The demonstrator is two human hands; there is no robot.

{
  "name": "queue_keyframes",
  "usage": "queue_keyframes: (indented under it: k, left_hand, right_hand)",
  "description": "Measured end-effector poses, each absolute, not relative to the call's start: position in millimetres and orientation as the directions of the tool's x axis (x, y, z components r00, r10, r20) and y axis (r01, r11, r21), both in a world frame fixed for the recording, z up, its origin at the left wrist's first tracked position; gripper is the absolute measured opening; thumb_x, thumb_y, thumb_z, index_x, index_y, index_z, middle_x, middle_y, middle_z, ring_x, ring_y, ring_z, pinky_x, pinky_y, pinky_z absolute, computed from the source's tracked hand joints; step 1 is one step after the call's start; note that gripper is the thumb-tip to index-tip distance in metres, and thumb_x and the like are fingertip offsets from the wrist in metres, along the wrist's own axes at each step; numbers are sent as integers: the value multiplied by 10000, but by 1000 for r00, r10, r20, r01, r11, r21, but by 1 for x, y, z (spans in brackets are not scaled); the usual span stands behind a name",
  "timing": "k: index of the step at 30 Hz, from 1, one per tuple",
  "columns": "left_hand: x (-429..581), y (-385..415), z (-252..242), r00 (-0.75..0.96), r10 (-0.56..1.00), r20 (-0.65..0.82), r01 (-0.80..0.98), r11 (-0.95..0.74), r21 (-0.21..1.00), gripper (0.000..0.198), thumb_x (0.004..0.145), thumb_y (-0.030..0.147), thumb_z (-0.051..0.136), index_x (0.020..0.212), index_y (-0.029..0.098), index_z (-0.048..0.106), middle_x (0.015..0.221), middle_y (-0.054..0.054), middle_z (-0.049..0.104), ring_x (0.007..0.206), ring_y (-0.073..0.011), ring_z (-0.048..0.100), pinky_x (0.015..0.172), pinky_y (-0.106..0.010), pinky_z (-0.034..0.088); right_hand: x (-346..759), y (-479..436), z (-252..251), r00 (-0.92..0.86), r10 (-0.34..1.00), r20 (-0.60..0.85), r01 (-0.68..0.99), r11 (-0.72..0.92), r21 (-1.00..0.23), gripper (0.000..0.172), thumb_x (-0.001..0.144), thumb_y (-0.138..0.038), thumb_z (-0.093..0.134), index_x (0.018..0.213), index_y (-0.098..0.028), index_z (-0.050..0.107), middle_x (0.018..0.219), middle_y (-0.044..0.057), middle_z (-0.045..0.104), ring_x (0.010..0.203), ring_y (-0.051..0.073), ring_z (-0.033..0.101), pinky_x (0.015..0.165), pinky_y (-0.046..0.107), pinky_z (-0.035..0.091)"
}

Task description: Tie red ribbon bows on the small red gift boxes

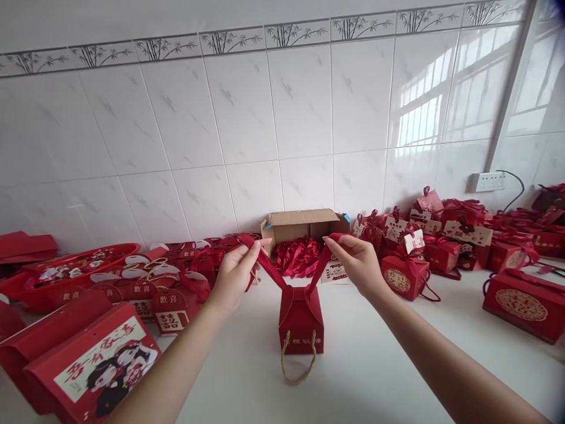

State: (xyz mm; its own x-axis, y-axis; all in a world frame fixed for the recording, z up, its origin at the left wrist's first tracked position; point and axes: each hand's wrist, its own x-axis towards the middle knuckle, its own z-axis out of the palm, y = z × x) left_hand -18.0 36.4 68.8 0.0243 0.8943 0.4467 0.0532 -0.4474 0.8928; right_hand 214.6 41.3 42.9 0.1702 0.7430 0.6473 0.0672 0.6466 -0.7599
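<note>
Pinched one side of the red ribbon [273, 272] in the left hand [238, 270], the other in the right hand [358, 262]; held both in a V above the small red box [301, 321], upright on the bench [247, 368] near the cardboard carton [304, 217].

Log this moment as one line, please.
left hand: pinching red ribbon; right hand: pinching ribbon; red box with twine handle: upright on white table

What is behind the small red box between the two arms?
Behind the small red box are red ribbons, an open cardboard carton and the tiled wall. The ribbons cover much of the carton's inside; the box hides the table just behind it.
</note>
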Motion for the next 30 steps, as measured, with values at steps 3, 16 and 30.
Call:
queue_keyframes:
  k: [3, 16, 30]
  left_hand:
    - [-15, 33, 77, -40, 855, 518, 144, -508, 849, 449, 762, 504, 644, 1057, 172, 705, 520, 23, 526, 497, -123, 520, 425, -219, 383]
    - [1, 27, 92, 137, 801, 583, 85, -596, 798, 296, 843, 447, 584, 751, 182, 680, 816, -9, 658, 636, -103, 526, 624, -234, 434]
    - [15, 19, 104, 466, 753, 464, 164, -589, 791, 338, 888, 444, 503, 806, 175, 691, 591, 14, 510, 616, -125, 496, 635, -265, 429]
  right_hand:
    - [213, 38, 52, 153, 729, 667, -3, 675, -738, 292, 768, -451, 659, 674, -178, 619, 591, -1, 560, 558, 130, 510, 500, 252, 414]
    - [204, 30, 73, 67, 777, 626, -225, 623, -749, 196, 782, -386, 681, 823, -202, 734, 679, 4, 648, 624, 118, 571, 574, 250, 474]
    - [204, 22, 84, -56, 843, 536, -133, 525, -840, 239, 753, -359, 682, 882, -159, 702, 624, 4, 645, 492, 94, 528, 480, 238, 438]
